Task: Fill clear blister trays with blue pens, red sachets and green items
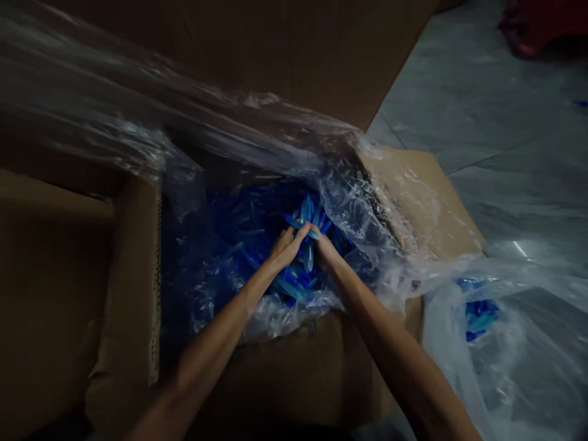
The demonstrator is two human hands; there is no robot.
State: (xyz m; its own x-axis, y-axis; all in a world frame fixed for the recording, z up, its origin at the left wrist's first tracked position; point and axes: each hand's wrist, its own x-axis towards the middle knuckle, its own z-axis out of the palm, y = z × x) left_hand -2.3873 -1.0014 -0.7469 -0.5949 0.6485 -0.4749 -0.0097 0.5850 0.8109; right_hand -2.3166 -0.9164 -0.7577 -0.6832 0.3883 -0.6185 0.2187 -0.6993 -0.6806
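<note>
Cupped close together, my left hand (288, 244) and my right hand (324, 246) hold a bunch of long, slim blue plastic pieces (307, 209). Some of these are clear light blue, others deep blue, and they stick out above and below my fingers. The exact kind of piece cannot be made out. Beneath my hands, many more blue pieces (248, 226) fill a cardboard box (316, 343) lined with a clear plastic bag (353, 202). My fingertips are partly hidden behind the pieces.
An open cardboard flap (422, 196) juts out on the right, and another box (133, 275) stands at the left. A clear bag (514, 361) with some blue pieces (480, 315) lies at the lower right. Something red (542, 27) is on the grey floor (487, 98).
</note>
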